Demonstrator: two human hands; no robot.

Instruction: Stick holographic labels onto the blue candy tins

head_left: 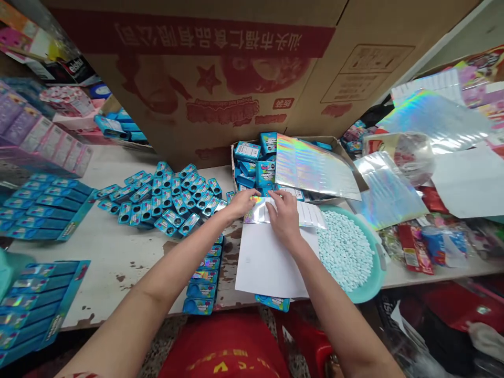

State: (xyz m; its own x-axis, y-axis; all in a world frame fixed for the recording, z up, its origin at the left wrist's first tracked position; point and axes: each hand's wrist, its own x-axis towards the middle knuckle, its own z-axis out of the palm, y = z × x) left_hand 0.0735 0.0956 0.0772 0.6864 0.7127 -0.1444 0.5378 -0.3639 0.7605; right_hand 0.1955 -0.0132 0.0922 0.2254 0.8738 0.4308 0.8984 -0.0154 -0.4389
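Observation:
My left hand (246, 203) is closed, its thumb and fingers pinched at the left end of a shiny holographic strip on a sticker sheet (271, 262). The rest of that sheet shows plain white and lies flat in front of me. My right hand (284, 215) bends its fingers over the same strip, pressing or gripping it near the middle. Just beyond both hands stands an open carton (233, 173) of small blue candy boxes (266, 173), with another holographic sheet (315, 168) resting on top. A blue box (272, 302) peeks out below the white sheet.
On the right, a turquoise basin (376, 273) holds pale blue candies (346, 249). Many small blue boxes (165, 194) stand to the left, beside filled display trays (47, 207). A row of boxes (202, 278) lies near the front edge. Behind rises a large cardboard box (220, 84).

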